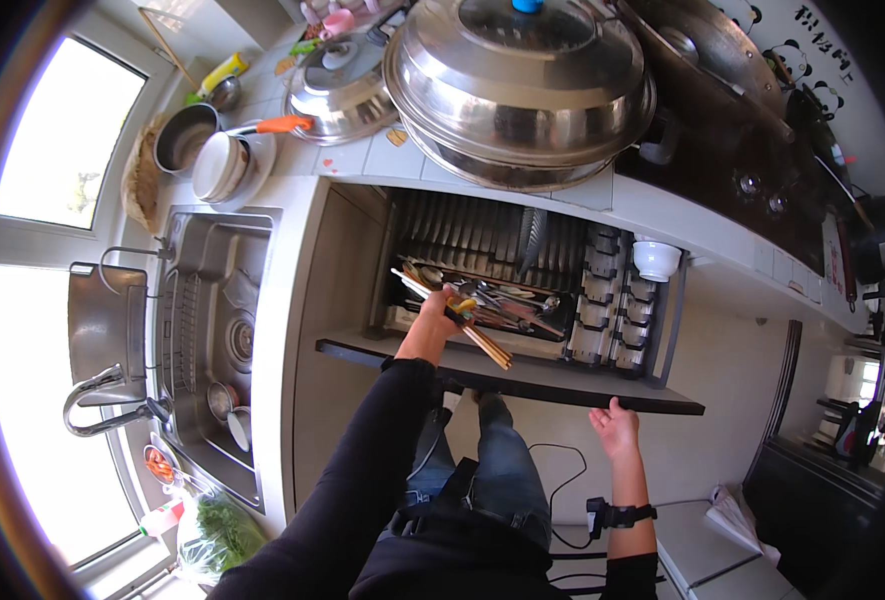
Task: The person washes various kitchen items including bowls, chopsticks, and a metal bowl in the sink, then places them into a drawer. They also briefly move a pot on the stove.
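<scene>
My left hand [433, 319] is over the open drawer, shut on a bundle of chopsticks [491, 346] that points down to the right. A yellow item [460, 304] shows at its fingers; I cannot tell what it is. Beneath the hand, a cutlery tray [521, 306] holds spoons and other utensils in a loose pile. My right hand [616, 431] is palm up at the outer side of the drawer's dark front edge [547, 391]. Its thumb reaches that edge, though contact is unclear, and no object shows in the hand.
Behind the cutlery is a slatted dish rack [480, 232]; a white bowl [656, 260] sits at the drawer's right. A large lidded steel steamer [517, 97] stands on the counter above. The sink [209, 300] lies left, with the stove [720, 172] and wok [712, 60] right.
</scene>
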Tool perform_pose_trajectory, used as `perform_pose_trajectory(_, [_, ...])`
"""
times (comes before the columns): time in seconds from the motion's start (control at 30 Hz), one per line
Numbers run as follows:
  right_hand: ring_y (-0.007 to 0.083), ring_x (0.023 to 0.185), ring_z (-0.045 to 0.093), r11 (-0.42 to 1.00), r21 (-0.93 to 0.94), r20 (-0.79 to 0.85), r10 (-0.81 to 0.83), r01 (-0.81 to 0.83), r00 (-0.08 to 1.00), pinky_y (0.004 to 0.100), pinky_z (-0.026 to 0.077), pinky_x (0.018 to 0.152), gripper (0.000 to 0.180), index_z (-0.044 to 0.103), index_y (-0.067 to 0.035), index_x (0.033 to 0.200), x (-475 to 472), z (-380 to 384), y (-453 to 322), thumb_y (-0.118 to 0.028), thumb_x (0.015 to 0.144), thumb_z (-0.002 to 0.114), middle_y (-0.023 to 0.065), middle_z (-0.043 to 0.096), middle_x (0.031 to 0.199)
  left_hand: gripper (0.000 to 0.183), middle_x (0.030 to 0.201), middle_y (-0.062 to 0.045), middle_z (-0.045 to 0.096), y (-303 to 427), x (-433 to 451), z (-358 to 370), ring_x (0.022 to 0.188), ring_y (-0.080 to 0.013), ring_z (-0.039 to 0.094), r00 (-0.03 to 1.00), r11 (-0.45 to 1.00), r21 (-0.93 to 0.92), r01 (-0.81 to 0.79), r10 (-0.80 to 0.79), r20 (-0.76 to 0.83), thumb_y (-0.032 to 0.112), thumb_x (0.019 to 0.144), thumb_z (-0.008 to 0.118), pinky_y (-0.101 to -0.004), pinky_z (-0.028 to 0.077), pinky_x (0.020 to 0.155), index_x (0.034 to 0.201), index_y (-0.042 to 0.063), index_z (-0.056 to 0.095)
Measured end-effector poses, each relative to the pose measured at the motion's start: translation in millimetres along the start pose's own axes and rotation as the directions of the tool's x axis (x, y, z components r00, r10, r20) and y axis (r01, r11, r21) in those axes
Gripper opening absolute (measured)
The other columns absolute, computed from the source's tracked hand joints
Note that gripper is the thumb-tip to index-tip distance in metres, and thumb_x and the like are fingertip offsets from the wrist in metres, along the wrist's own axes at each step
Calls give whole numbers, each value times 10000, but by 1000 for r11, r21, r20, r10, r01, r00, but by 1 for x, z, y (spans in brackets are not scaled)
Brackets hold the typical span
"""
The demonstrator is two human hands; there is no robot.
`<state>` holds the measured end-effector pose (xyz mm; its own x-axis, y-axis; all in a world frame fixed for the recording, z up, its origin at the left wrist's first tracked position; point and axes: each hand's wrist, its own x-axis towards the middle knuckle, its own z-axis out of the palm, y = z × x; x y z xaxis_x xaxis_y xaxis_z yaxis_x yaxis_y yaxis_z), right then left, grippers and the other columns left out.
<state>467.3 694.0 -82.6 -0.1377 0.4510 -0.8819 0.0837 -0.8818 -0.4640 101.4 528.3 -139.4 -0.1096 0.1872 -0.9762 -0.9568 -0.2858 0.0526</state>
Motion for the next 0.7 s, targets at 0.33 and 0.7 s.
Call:
perform_pose_trajectory(0.33, [237, 788, 577, 997, 30, -38, -72, 73, 997, 435, 466, 873, 198, 445, -72, 817, -22, 13, 0, -194, 879, 586, 72, 553, 813, 326, 1221, -190, 487, -40, 135, -12, 1086, -422, 478, 986, 999, -41, -17, 10, -165, 351, 912, 476, -686, 308, 882, 1090, 81, 513])
perform_pose_trajectory(0.7, [261, 831, 589, 998, -33, -4, -46, 46, 999, 436, 464, 874, 158, 486, -58, 829, -24, 14, -7, -180, 889, 567, 72, 567, 824, 466, 1347, -210, 350, -28, 177, 0, 1167, -456, 400, 978, 997, 29, 72, -65, -198, 334, 916, 480, -684, 245, 946, 1276, 58, 371])
